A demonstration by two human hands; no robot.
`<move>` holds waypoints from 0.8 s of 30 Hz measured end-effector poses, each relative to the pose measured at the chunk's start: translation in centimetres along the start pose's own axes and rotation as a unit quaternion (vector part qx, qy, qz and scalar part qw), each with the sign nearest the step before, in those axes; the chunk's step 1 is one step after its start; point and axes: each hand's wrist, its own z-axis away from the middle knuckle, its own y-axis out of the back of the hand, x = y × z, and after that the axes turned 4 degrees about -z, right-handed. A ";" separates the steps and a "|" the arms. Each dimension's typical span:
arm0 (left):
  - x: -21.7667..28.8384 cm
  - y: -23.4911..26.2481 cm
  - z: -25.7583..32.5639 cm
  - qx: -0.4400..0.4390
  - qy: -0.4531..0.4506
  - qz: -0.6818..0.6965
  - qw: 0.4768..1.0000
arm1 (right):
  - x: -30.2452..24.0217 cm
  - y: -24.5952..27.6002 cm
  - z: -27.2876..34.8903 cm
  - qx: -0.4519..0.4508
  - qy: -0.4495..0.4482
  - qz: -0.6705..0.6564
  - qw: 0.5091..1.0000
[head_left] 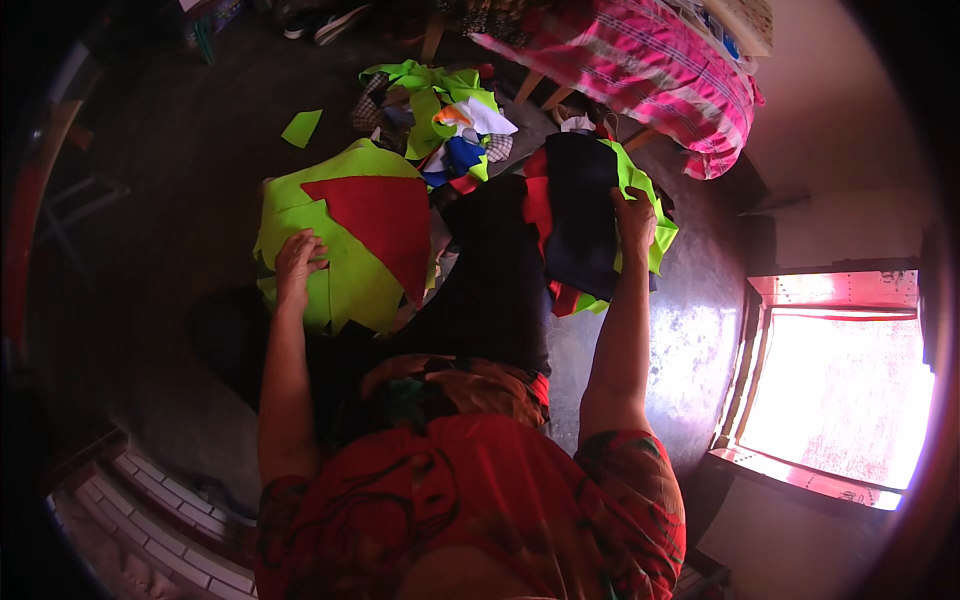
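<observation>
On the left, a pile of neon yellow-green fabric pieces (355, 275) lies by my bent leg, with a red fabric piece (378, 220) on top. My left hand (300, 262) rests on that pile, its fingers apart and slightly bent. To the right is a second stack, where a dark navy fabric piece (582, 215) lies over red and neon green cloth. My right hand (636, 215) is at its right side, with the fingers closed round the edge of a neon green fabric piece (660, 235). Part of its grip is hidden.
Ahead lies a heap of mixed fabric scraps (455, 125) on the dark floor. A single neon green scrap (302, 128) sits apart to its left. A pink checked cloth (640, 70) hangs from furniture at the upper right. A bright window (835, 390) is on the right.
</observation>
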 end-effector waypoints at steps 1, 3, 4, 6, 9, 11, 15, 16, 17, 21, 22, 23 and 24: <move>0.0 0.0 0.0 0.000 -0.002 -0.002 1.000 | -0.5 0.0 0.2 0.007 -0.015 0.020 1.000; 0.1 -0.1 0.0 0.001 0.001 -0.003 1.000 | -0.4 -0.8 -0.5 0.012 -0.005 0.063 0.998; 0.1 -0.1 0.0 0.002 0.002 -0.003 1.000 | -0.8 -1.0 -0.4 0.013 -0.001 0.081 0.997; 0.2 -0.2 0.1 0.004 0.000 -0.002 1.000 | -1.3 -1.1 -0.4 0.007 0.003 0.090 0.996; 0.4 -0.5 0.3 0.006 -0.002 0.001 1.000 | -1.3 -1.0 0.0 0.000 0.020 0.051 0.998; 0.4 -0.5 0.3 0.003 -0.004 0.005 1.000 | -0.6 -1.1 0.4 0.020 0.059 0.014 0.998; 0.0 -0.2 0.2 0.000 -0.012 0.009 1.000 | 0.7 0.3 0.7 0.103 0.130 -0.168 0.972; -0.1 -0.3 0.2 -0.001 -0.013 0.008 1.000 | 0.7 0.8 0.9 0.090 0.132 -0.320 0.934; -0.1 -0.3 0.1 0.000 -0.012 0.007 1.000 | 0.8 1.5 1.1 0.074 0.131 -0.463 0.873; 0.2 -0.1 0.2 0.008 -0.009 0.004 1.000 | -1.7 5.9 3.7 0.134 0.155 -0.429 0.879; 0.2 -0.2 0.1 0.008 -0.009 0.004 1.000 | -2.0 6.6 4.0 0.143 0.161 -0.437 0.873; 0.1 -0.3 0.1 0.008 -0.007 0.004 1.000 | -2.3 7.2 4.3 0.151 0.168 -0.444 0.867; 0.2 -0.4 0.2 0.007 -0.005 0.003 1.000 | -2.7 7.8 4.5 0.167 0.173 -0.463 0.853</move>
